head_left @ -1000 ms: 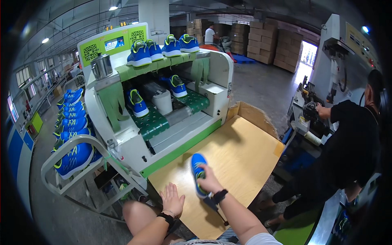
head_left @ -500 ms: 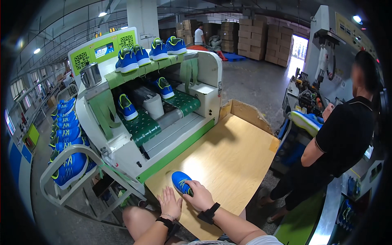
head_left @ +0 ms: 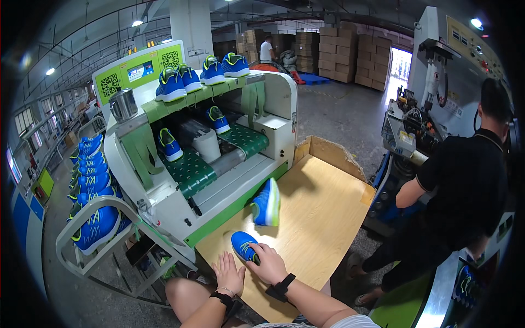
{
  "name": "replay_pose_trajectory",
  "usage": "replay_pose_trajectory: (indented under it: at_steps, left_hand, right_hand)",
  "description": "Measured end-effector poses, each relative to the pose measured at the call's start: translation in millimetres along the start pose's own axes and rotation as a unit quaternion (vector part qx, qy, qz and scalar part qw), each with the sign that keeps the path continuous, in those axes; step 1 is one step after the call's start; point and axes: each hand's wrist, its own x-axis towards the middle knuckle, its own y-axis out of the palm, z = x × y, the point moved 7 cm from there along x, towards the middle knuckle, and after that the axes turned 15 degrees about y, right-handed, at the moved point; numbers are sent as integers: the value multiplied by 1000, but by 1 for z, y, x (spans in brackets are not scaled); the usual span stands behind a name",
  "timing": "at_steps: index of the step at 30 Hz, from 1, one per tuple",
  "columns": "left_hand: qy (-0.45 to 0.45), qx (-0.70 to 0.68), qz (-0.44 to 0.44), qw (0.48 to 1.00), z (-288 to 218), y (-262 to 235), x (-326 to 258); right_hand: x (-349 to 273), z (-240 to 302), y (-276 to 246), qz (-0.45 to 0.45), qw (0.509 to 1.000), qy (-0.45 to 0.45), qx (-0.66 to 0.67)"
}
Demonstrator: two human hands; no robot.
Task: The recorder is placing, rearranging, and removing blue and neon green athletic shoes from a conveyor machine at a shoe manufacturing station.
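I have the right hand [head_left: 268, 264] on a blue shoe [head_left: 241, 244], fingers gripping around its laces, toe facing away, over the tabletop [head_left: 322, 208]. Left hand [head_left: 228, 273] palm-down alongside, fingers slightly spread. Second shoe [head_left: 266, 203] beyond, tilted; I can't tell whether it touches the surface.

Compared with a second ago, your right hand [head_left: 268, 263] is holding the shoe [head_left: 242, 245] closer to your left hand [head_left: 228, 273], toe pointing upper left. A second shoe [head_left: 266, 203] is now appearing mid-frame, tilted, sole toward the right, possibly touching the board [head_left: 322, 208]. The co-worker [head_left: 459, 175] at right is no longer showing a shoe alongside.
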Motion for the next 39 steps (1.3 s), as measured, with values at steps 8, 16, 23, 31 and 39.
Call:
replay_pose_trajectory:
  at_steps: [8,16,23,31,39]
  left_hand:
    - [1,-3,9,1000,0,-1,-1]
    - [-4,0,0,1000,0,-1,-1]
    - [-6,1,10,1000,-3,-4,0]
    - [-4,6,19,1000,-3,-3,0]
    - [-15,-7,23,1000,1,-5,3]
  right_hand:
    - [0,2,0,8,1000,-3,-3]
    - [0,2,-1,4,1000,-5,2]
    - [-1,1,-2,12,1000,2,0]
    - [0,-2,0,12,1000,3,8]
    - [1,-20,-6,102,985,13,138]
